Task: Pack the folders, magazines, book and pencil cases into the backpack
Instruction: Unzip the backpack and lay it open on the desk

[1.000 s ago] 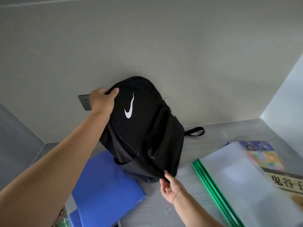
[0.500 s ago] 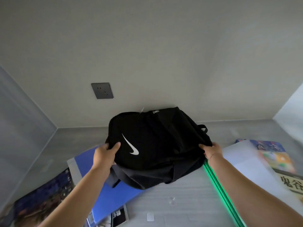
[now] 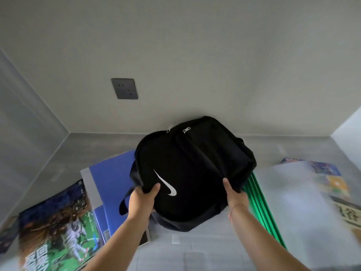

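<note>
A black backpack (image 3: pixel 195 163) with a white swoosh lies front-up in the middle of the grey table, zipped closed, its zipper pulls toward the wall. My left hand (image 3: pixel 142 200) grips its near left edge and my right hand (image 3: pixel 235 194) grips its near right edge. A blue folder (image 3: pixel 111 180) lies under its left side. A magazine (image 3: pixel 56 229) with a sports cover lies at the near left. A clear folder with green spines (image 3: pixel 304 208) lies to the right, over a colourful magazine (image 3: pixel 328 173) and a book (image 3: pixel 349 214) with printed characters.
The grey table (image 3: pixel 195 255) sits in a corner with walls at the back and both sides. A dark wall socket (image 3: pixel 124 88) is on the back wall above the backpack. A small pale tag (image 3: pixel 175 240) lies on the table near me.
The backpack came down from upright against the wall and now lies flatter, turned and pulled closer to me. Both hands shifted to its near edge.
</note>
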The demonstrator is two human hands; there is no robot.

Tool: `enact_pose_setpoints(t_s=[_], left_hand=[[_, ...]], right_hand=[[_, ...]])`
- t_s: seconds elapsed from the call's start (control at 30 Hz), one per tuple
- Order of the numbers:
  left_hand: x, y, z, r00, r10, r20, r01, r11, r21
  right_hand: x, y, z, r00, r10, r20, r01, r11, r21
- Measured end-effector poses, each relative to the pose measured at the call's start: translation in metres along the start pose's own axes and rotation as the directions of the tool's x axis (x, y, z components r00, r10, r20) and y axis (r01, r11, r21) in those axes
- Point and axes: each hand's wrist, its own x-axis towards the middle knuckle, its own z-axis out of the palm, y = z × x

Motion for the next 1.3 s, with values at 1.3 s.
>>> enact_pose_setpoints(t_s=[1.3], left_hand=[[0.036,-0.017,0.039,0.988,0.156,0.005,-0.149,0.930,0.337]], right_hand=[[0.032,0.007,-0.073,0.976,-0.142,0.164,0.186,0.937,-0.296]])
